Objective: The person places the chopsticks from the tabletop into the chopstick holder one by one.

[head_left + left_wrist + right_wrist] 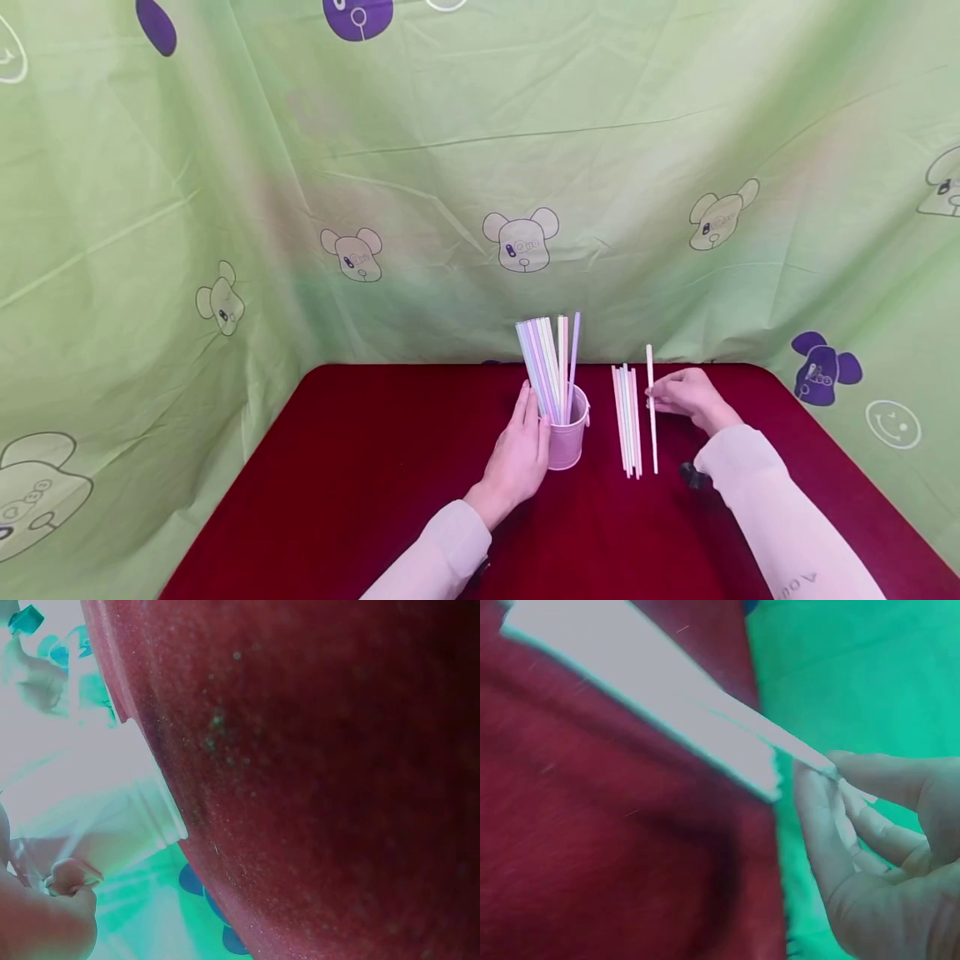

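A small pink bucket point(566, 446) stands on the table with a bunch of pastel drinking straws point(542, 358) leaning left in it, and a few more upright at its right. My left hand point(517, 454) rests against the bucket's left side, fingers straight up along the rim. In the left wrist view, the thumb lies at the side lug point(73, 876). To the right, my right hand point(690, 398) pinches one pale straw point(652, 442) between thumb and index fingertip. Just left of it lies a row of several straws point(628, 425).
Dark red cloth covers the table point(360, 483). Behind and along both sides hangs a green curtain point(435, 108) printed with bear heads. A small black object point(693, 476) shows under the right cuff.
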The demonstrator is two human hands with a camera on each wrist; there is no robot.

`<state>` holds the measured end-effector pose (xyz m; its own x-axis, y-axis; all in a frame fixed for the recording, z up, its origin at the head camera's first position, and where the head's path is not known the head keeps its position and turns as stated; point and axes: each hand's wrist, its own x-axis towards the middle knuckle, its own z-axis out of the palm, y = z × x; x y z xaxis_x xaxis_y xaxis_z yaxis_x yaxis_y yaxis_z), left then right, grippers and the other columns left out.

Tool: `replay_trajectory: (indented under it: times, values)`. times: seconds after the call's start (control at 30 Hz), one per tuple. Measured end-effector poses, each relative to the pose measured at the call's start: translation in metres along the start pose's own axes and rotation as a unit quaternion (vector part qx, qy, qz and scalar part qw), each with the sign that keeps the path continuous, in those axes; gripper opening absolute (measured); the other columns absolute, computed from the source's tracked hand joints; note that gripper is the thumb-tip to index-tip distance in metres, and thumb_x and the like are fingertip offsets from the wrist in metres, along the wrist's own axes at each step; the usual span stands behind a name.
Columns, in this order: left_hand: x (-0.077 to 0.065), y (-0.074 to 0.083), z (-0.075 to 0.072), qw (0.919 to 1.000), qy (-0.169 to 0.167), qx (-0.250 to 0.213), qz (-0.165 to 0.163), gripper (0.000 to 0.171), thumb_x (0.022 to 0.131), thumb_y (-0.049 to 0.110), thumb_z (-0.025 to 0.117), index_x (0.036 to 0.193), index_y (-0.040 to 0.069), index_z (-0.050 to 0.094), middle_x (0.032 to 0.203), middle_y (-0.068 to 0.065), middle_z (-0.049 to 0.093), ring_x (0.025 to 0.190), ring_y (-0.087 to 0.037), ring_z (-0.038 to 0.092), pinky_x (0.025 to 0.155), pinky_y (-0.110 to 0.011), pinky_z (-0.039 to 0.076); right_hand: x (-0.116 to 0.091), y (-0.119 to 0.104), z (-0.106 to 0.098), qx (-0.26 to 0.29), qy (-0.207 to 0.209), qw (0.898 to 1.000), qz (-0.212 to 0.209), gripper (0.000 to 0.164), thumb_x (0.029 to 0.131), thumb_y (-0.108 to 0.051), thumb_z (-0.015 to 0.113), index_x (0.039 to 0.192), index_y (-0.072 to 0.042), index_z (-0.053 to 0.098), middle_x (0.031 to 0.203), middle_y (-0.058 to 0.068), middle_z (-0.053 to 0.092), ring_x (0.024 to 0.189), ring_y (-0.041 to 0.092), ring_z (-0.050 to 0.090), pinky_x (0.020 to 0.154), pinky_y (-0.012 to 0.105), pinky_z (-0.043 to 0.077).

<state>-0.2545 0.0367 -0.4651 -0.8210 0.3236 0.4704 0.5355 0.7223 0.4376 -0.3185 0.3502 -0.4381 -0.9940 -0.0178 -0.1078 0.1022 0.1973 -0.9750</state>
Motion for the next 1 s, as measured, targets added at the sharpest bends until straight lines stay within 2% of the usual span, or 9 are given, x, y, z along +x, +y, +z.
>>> replay_trajectory:
  times: [0.17, 0.3, 0.43, 0.57, 0.77, 0.87, 1.0]
  values:
    - [0.000, 0.000, -0.001, 1.0000, 0.006, 0.001, 0.005, 0.054, 0.103, 0.031, 0.027, 0.148, 0.002, 0.023, 0.157, -0.008, 0.011, 0.132, -0.020, 0.037, 0.102, -0.032, 0.039, -0.003, -0.026, 0.002, 0.029, -0.002, 0.999, -0.043, 0.041, 0.091, 0.001, 0.056, 0.120, 0.025, 0.040, 0.081, -0.001, 0.069, 0.079, 0.012, 0.068, 0.079, 0.033, 0.054]
    - [-0.001, 0.000, -0.002, 1.0000, 0.004, -0.002, 0.005, 0.054, 0.103, 0.032, 0.025, 0.148, 0.002, 0.023, 0.157, -0.007, 0.011, 0.132, -0.020, 0.038, 0.101, -0.032, 0.039, -0.009, -0.047, 0.009, 0.064, 0.015, 0.995, -0.078, 0.034, 0.088, 0.002, 0.060, 0.113, 0.022, 0.048, 0.078, -0.001, 0.069, 0.076, 0.011, 0.068, 0.076, 0.031, 0.054]
    - [-0.001, 0.001, -0.001, 1.0000, 0.004, -0.004, 0.006, 0.055, 0.103, 0.033, 0.025, 0.148, 0.002, 0.023, 0.157, -0.008, 0.011, 0.132, -0.020, 0.038, 0.101, -0.032, 0.040, -0.014, -0.066, 0.019, 0.099, 0.030, 0.986, -0.130, 0.028, 0.085, 0.002, 0.065, 0.106, 0.018, 0.054, 0.078, 0.002, 0.070, 0.073, 0.016, 0.069, 0.076, 0.034, 0.054]
    - [0.000, 0.001, -0.001, 1.0000, 0.005, -0.004, 0.007, 0.054, 0.103, 0.031, 0.027, 0.148, 0.001, 0.023, 0.156, -0.009, 0.013, 0.133, -0.020, 0.037, 0.102, -0.032, 0.039, -0.018, -0.082, 0.028, 0.121, 0.038, 0.977, -0.174, 0.034, 0.083, 0.001, 0.068, 0.106, 0.021, 0.053, 0.079, 0.007, 0.070, 0.071, 0.019, 0.070, 0.074, 0.035, 0.054]
    - [0.000, 0.000, -0.001, 0.9999, 0.008, -0.001, 0.010, 0.053, 0.103, 0.029, 0.029, 0.147, 0.001, 0.024, 0.156, -0.011, 0.014, 0.134, -0.020, 0.035, 0.102, -0.032, 0.039, -0.024, -0.100, 0.039, 0.141, 0.034, 0.968, -0.207, 0.039, 0.081, 0.001, 0.070, 0.107, 0.023, 0.051, 0.081, 0.011, 0.070, 0.071, 0.020, 0.070, 0.071, 0.033, 0.055]
    - [0.000, 0.000, 0.000, 0.9999, 0.008, -0.001, 0.010, 0.053, 0.103, 0.029, 0.029, 0.147, 0.001, 0.024, 0.156, -0.010, 0.013, 0.134, -0.020, 0.035, 0.102, -0.032, 0.039, -0.025, -0.105, 0.043, 0.145, 0.028, 0.966, -0.212, 0.036, 0.081, 0.000, 0.070, 0.105, 0.021, 0.052, 0.082, 0.011, 0.069, 0.072, 0.020, 0.070, 0.073, 0.035, 0.054]
    - [0.000, 0.000, -0.001, 0.9999, 0.009, -0.003, 0.010, 0.052, 0.103, 0.028, 0.029, 0.147, 0.001, 0.025, 0.156, -0.010, 0.013, 0.132, -0.021, 0.037, 0.101, -0.033, 0.040, -0.023, -0.111, 0.052, 0.141, 0.045, 0.966, -0.212, 0.034, 0.082, -0.001, 0.070, 0.104, 0.019, 0.054, 0.082, 0.012, 0.068, 0.072, 0.021, 0.069, 0.075, 0.037, 0.054]
